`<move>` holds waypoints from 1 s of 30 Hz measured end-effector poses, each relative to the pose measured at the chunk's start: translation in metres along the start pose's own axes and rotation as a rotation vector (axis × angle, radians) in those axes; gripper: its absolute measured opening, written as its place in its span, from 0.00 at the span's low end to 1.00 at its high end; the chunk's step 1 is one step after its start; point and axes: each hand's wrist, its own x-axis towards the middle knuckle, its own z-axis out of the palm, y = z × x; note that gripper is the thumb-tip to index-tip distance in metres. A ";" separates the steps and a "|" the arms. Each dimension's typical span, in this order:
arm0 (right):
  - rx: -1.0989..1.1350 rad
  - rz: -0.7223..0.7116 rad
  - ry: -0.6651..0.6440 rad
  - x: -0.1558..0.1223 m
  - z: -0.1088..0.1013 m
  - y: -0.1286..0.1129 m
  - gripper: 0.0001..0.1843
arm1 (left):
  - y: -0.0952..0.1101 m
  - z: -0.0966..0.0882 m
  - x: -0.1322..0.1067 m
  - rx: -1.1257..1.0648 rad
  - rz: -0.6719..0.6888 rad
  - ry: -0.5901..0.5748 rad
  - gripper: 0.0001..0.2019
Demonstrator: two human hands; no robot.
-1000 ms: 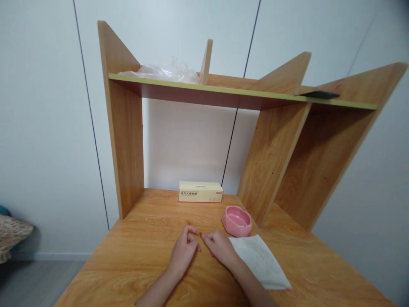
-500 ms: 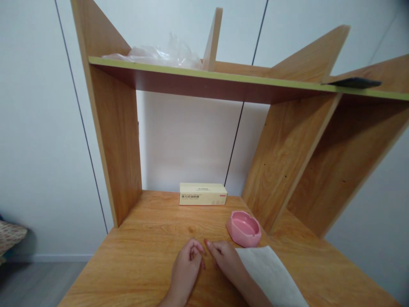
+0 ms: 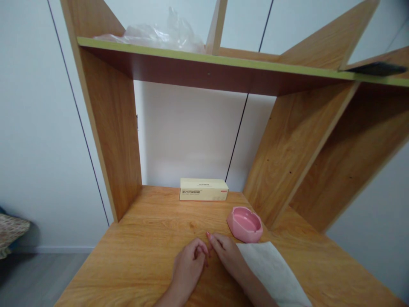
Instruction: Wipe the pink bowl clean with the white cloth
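Note:
My left hand (image 3: 190,259) rests low over the wooden desk, its fingers curled loosely inward, with nothing showing in it. Close beside it, my right hand (image 3: 225,252) is half closed: its thumb points forward and the other fingers fold underneath, partly hidden. No object shows between the two hands. The fingertips nearly meet, and whether they touch I cannot tell. A pink faceted ashtray (image 3: 238,228) with notches in its rim sits just beyond my right hand. Under and beside my right forearm lies a white cloth or paper sheet (image 3: 275,273).
A cream-coloured long box (image 3: 204,194) with printed lettering stands at the back of the desk (image 3: 128,264). Upright wooden panels flank it, and a shelf (image 3: 191,53) crosses above. On that shelf lie a clear plastic bag (image 3: 159,36) and a flat dark object (image 3: 378,68).
The camera view has tilted and shifted slightly. My hands have drawn a little closer together, with the left fingers curled in more. Box, ashtray and sheet stay where they were.

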 end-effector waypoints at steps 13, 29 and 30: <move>0.050 -0.048 0.110 -0.004 -0.002 -0.003 0.17 | -0.006 0.000 0.006 -0.051 0.024 -0.060 0.09; 0.036 0.043 0.067 -0.002 0.001 0.003 0.22 | 0.019 -0.007 -0.007 0.260 -0.020 -0.119 0.11; 0.030 0.043 0.061 -0.003 0.001 0.003 0.22 | 0.021 -0.008 -0.008 0.278 -0.022 -0.122 0.11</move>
